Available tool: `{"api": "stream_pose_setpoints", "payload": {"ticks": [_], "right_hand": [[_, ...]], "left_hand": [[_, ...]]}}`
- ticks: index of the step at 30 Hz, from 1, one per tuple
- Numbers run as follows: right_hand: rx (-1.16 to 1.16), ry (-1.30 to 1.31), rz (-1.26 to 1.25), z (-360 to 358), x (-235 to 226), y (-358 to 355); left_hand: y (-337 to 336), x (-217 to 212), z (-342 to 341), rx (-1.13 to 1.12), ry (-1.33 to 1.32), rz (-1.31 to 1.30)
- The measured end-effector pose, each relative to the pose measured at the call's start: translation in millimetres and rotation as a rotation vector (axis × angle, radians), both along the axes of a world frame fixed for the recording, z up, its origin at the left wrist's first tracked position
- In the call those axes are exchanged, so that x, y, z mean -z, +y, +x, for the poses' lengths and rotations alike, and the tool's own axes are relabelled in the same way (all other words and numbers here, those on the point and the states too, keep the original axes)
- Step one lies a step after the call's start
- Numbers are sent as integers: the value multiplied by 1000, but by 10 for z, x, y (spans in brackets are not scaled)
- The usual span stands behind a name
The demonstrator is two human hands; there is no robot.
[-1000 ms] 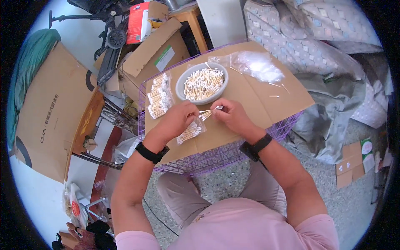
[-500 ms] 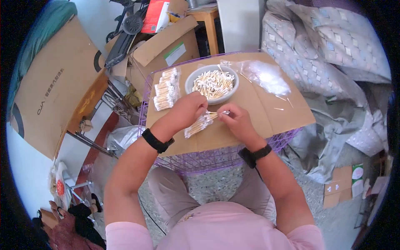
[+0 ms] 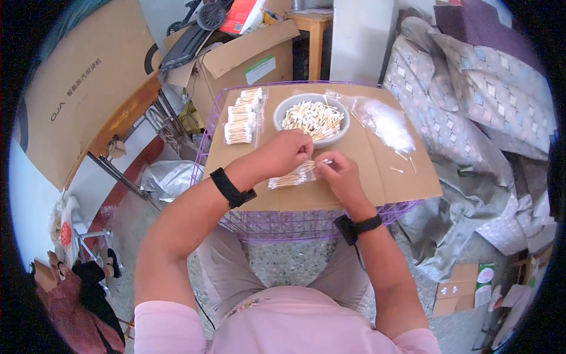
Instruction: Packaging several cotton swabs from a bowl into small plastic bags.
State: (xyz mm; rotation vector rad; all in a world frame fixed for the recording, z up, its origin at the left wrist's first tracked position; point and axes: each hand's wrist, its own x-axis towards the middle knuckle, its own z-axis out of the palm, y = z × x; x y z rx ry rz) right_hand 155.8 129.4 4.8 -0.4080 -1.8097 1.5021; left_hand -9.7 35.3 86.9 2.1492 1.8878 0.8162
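Note:
My left hand (image 3: 290, 152) is closed, its fingers pinching the upper edge of a small clear plastic bag (image 3: 289, 180) partly filled with cotton swabs. Just right of it, my right hand (image 3: 341, 176) is closed in a pinch on a few cotton swabs (image 3: 309, 163) at the bag's mouth; white tips poke out by its fingers. Exactly how far these swabs reach into the bag is hidden by the fingers. Beyond both hands stands a grey bowl (image 3: 282, 125) heaped with loose swabs. To its left lie filled swab bags (image 3: 242, 121) in a column.
Clear empty bags (image 3: 386, 127) and loose swabs (image 3: 397, 170) lie at right on the cardboard sheet (image 3: 377, 183), which rests on a purple wire cage (image 3: 277, 227). Large cartons (image 3: 88, 88) stand at left, quilted covers (image 3: 471, 88) at right. Another person (image 3: 76, 307) is at lower left.
The view has shifted slightly, moving the scene in the picture. Both hands stay close together at the bag, with the right hand still pinching swabs at its mouth.

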Motion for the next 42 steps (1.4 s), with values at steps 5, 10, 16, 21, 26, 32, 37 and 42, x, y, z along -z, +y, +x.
{"api": "stream_pose_setpoints", "payload": {"ticks": [5, 10, 16, 21, 26, 32, 37, 42], "right_hand": [[-3, 58, -190, 12, -30, -15], [-51, 97, -195, 4, -65, -18], [-55, 23, -126, 4, -47, -27], [2, 13, -114, 4, -38, -26], [38, 107, 12, 37, -49, -54], [60, 118, 202, 42, -21, -34], [55, 118, 247, 30, -19, -40], [81, 17, 244, 31, -92, -85]], "left_hand": [[2, 37, -14, -12, 33, 62], [28, 86, 2, 9, 53, 128], [86, 150, 18, 27, 27, 160], [101, 103, 58, -6, -14, 112], [88, 75, -33, -56, -25, 117], [68, 109, -118, -96, 10, 104], [45, 109, -90, -93, -36, 80], [54, 65, -30, 6, 44, 145]]}}
